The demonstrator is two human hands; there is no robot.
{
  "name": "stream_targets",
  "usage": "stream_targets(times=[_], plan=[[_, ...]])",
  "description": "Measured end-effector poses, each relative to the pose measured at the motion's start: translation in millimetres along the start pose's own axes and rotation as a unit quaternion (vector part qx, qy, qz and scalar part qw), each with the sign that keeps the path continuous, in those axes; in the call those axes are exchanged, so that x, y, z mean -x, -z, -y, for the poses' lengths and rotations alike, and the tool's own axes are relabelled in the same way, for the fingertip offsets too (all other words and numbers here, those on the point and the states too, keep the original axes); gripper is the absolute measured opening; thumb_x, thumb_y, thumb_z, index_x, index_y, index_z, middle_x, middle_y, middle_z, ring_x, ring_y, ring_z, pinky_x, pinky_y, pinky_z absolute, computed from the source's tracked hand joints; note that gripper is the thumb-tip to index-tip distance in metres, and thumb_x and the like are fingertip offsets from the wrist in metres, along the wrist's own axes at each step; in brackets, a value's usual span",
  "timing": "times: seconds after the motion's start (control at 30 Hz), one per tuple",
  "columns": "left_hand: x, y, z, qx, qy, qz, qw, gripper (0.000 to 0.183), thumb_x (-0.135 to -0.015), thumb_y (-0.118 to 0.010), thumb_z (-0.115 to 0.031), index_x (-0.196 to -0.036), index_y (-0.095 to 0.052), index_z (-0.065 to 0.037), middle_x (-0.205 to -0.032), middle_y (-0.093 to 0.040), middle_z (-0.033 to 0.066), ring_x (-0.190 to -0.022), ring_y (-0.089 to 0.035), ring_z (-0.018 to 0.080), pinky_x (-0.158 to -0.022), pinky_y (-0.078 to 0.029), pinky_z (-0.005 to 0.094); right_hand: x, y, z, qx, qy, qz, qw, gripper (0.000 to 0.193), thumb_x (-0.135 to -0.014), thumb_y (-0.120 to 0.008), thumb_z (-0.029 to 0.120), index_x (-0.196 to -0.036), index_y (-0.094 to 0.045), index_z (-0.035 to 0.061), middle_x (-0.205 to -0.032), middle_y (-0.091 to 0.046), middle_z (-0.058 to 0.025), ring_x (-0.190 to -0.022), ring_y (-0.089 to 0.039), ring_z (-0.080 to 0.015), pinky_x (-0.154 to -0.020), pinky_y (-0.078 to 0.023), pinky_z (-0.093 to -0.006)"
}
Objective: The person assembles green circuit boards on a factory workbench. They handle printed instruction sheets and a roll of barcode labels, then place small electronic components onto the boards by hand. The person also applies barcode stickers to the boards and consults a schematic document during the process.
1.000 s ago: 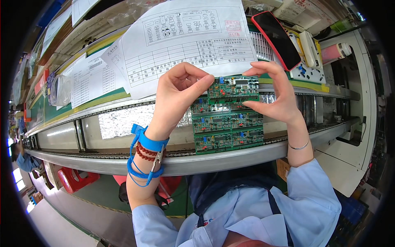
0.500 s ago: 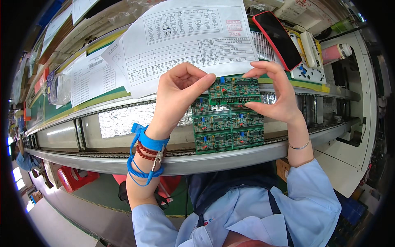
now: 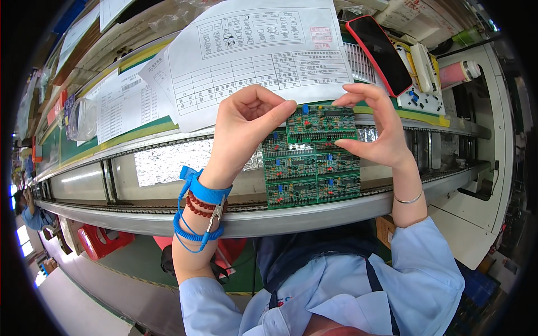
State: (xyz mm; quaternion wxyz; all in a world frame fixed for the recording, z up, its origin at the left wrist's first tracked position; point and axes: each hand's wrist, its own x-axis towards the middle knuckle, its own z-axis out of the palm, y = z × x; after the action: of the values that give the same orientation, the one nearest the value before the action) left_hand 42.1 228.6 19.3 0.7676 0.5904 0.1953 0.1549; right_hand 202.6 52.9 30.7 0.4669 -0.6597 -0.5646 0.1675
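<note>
One small green circuit board (image 3: 321, 123) is showing us a dense spread of tiny parts: a blue block (image 3: 305, 109) toward its left, a dark chip (image 3: 333, 113) toward its right, and a row of pins (image 3: 314, 136) along its near edge. Taking the larger board panel (image 3: 314, 176) as our landmark, we are holding the small board over the panel's far edge, where it is hiding part of the farthest row; whether the two are touching, we cannot tell. Beyond the panel, a printed sheet (image 3: 252, 50) is lying, and beyond its right side a red-edged phone (image 3: 380, 56) is resting. Left of the panel, crinkled foil (image 3: 168, 165) is catching light, while a metal rail (image 3: 246, 224) is running along its near side. Over the panel's far left, our left hand (image 3: 244, 117) is pinching the small board's corner, thumb and forefinger nearly together; over its far right, our right hand (image 3: 385, 129) is spanning the board, thumb and forefinger spread across its near and far edges.
</note>
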Motion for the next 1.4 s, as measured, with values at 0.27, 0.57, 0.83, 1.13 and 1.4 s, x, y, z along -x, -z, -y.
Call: stream_targets(times=[0.27,0.57,0.83,1.13,1.4], plan=[[2,-1,-3,0.018,-0.013,0.023,0.999,0.008,-0.081,-0.067,-0.006,-0.083,-0.060,-0.002,-0.080,-0.063,0.0017,-0.074,-0.056,0.0055,-0.069,-0.043,0.0197,-1,6,-3,-0.026,0.004,0.002,1.000,0.074,-0.060,-0.081,0.009,-0.125,-0.046,0.0063,-0.105,-0.061,-0.0034,-0.097,-0.052,-0.0147,-0.091,-0.037,-0.0303],[3,-1,-3,0.004,-0.101,0.045,0.994,0.034,-0.076,-0.067,-0.010,-0.108,-0.058,0.000,-0.105,-0.058,0.0058,-0.094,-0.052,0.0103,-0.079,-0.042,0.0243,-2,10,-3,-0.095,-0.001,-0.031,0.995,0.076,-0.059,-0.082,0.008,-0.124,-0.044,0.0051,-0.106,-0.061,-0.0061,-0.102,-0.052,-0.0148,-0.095,-0.035,-0.0322],[-3,-2,5,-0.341,-0.316,-0.052,0.884,0.024,-0.069,-0.073,-0.010,-0.092,-0.066,-0.014,-0.108,-0.056,0.0062,-0.100,-0.045,0.0246,-0.087,-0.037,0.0352,0,0,-2,0.017,-0.001,-0.015,1.000,0.071,-0.060,-0.081,0.008,-0.123,-0.048,0.0088,-0.105,-0.062,-0.0024,-0.098,-0.052,-0.0157,-0.093,-0.034,-0.0312],[7,-11,-1,-0.487,-0.336,-0.035,0.805,0.012,-0.067,-0.070,-0.008,-0.078,-0.067,-0.012,-0.100,-0.057,0.0001,-0.097,-0.046,0.0251,-0.080,-0.034,0.0382,-1,-8,5,0.078,-0.016,0.053,0.995,0.069,-0.061,-0.079,0.009,-0.123,-0.049,0.0107,-0.103,-0.060,-0.0010,-0.096,-0.048,-0.0186,-0.089,-0.037,-0.0311],[13,-11,-5,-0.533,-0.317,-0.022,0.785,0.010,-0.066,-0.070,-0.007,-0.075,-0.066,-0.009,-0.095,-0.057,0.0004,-0.096,-0.048,0.0233,-0.080,-0.036,0.0385,-1,-16,8,0.057,-0.015,0.071,0.996,0.066,-0.063,-0.078,0.010,-0.123,-0.049,0.0105,-0.103,-0.060,-0.0006,-0.097,-0.048,-0.0194,-0.088,-0.038,-0.0311]])
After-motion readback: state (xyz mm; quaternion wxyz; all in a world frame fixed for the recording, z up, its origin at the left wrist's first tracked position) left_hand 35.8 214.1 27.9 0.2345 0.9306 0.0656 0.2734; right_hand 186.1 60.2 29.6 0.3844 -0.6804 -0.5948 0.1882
